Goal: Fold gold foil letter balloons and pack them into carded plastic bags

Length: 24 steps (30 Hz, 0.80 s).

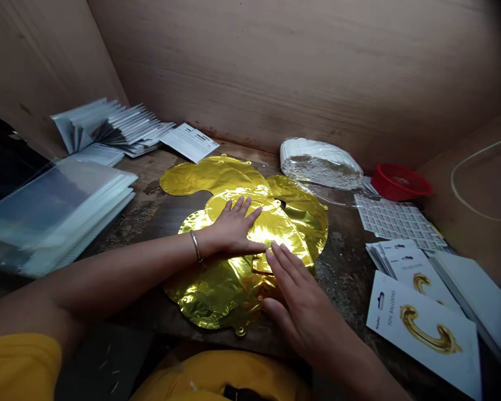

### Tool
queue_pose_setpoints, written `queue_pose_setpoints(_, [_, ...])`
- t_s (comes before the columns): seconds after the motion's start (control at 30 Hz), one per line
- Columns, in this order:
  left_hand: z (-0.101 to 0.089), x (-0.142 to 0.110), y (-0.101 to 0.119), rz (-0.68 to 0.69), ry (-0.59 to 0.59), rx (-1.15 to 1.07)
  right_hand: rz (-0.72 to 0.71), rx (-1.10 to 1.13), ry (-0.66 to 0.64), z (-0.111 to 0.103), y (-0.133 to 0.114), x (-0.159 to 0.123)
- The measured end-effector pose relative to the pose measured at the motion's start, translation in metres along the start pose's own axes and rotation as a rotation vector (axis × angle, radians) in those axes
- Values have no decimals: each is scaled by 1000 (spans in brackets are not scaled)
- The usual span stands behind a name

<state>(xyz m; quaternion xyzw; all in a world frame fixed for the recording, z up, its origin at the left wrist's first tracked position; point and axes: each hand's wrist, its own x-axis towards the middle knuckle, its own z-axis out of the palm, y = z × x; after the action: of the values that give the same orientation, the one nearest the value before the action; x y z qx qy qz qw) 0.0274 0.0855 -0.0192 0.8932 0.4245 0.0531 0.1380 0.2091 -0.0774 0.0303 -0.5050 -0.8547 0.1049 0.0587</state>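
Several flat gold foil balloons (pixel 217 301) lie overlapping in the middle of the dark wooden table. My left hand (pixel 236 225) rests palm down on the topmost foil, its fingers spread and pointing away from me. Just to the right, my right hand (pixel 294 295) lies on a folded part of the foil near its front edge, with the fingers stretched out and the thumb apart. The left thumb and the right fingertips come close together. Parts of the foil beneath both hands are hidden.
At left lie clear plastic sleeves (pixel 79 195) and a fanned stack of cards (pixel 125 128). Behind sits a wrapped bundle of white straws or sticks (pixel 321 164). On the right are a red bowl (pixel 401 181), a sticker sheet (pixel 401 220) and "Foil Balloons" cards (pixel 401 345).
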Motion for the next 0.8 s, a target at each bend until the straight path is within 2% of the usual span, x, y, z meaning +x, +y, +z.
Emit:
queue_pose_setpoints(0.07, [0,0,0,-4,2,2,105,-48,-73,14,12,0])
queue_pose_setpoints(0.13, [1,0,0,-5,6,1,217,-112,-79,27,26,-13])
queue_pose_setpoints(0.2, [2,0,-1,-4,17,-1,351,-201,26,30,34,-30])
queue_pose_setpoints(0.27, [3,1,-2,-3,26,-4,405,-266,215,21,32,-37])
queue_pose_setpoints(0.33, [2,1,-2,-9,23,-7,328,-254,375,9,21,-24])
queue_pose_setpoints(0.37, [2,1,-2,-12,18,-7,261,-220,400,5,16,-11])
queue_pose_setpoints(0.43, [2,1,0,-17,12,-5,195,-136,288,6,9,22])
queue_pose_setpoints(0.5, [2,-1,3,-20,14,-4,253,-95,144,19,10,52])
queue_pose_setpoints(0.57, [1,-2,5,-20,20,-8,283,-95,115,37,17,71])
queue_pose_setpoints(0.67, [-6,-3,-5,-46,25,-23,292,-113,138,57,28,77])
queue_pose_setpoints(0.8, [-37,4,-49,-302,99,12,299,-121,157,64,33,72])
